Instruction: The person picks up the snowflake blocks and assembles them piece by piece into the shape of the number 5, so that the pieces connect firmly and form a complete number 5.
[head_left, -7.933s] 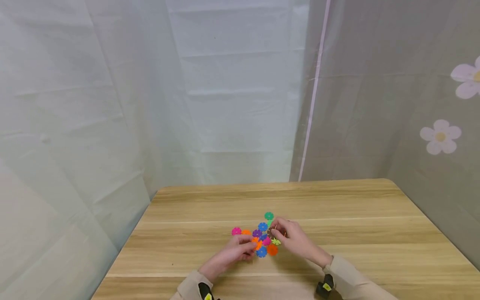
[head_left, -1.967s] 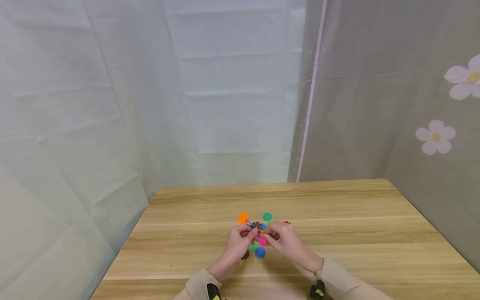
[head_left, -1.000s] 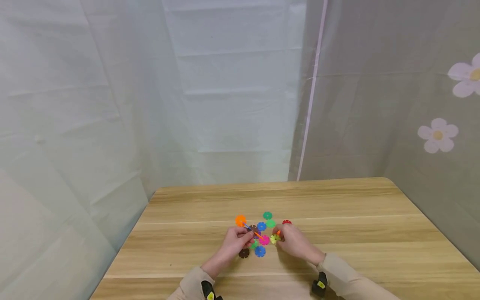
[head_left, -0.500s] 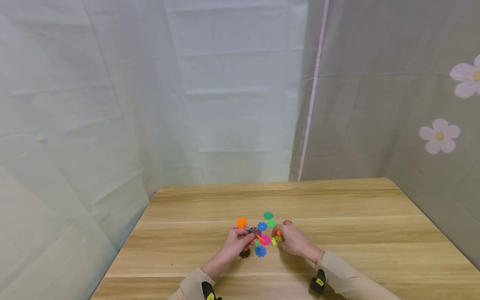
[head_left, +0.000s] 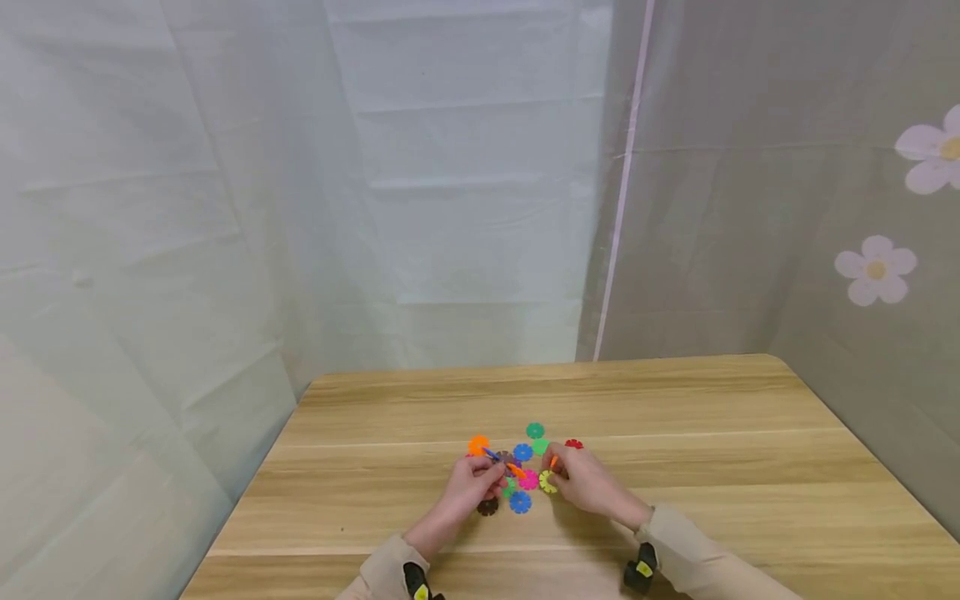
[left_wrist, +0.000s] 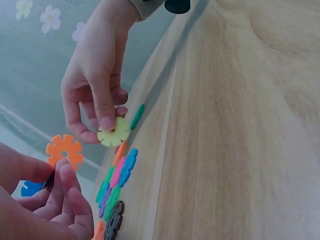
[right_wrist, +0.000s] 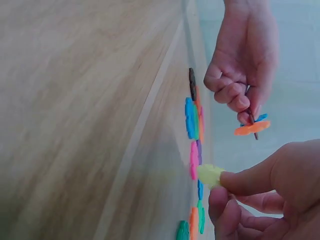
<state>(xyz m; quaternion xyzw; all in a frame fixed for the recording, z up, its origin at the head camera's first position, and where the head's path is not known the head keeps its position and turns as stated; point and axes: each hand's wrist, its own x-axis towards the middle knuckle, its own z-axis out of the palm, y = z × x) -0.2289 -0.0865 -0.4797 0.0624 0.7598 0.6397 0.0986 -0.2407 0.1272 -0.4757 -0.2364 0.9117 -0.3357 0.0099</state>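
Yellow disc (left_wrist: 114,134) now in right fingers (left_wrist: 104,106), well inside table edges (head_left: 420,374).

Discs (head_left: 528,480) lie on the table (head_left: 675,408), between and beyond left hand (head_left: 468,487) and right hand (head_left: 588,481) (cloth (head_left: 465,208) behind).

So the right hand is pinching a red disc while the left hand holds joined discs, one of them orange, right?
Not red: the left wrist view shows the right hand pinching a pale yellow disc. The left hand does hold joined discs, one of them orange.
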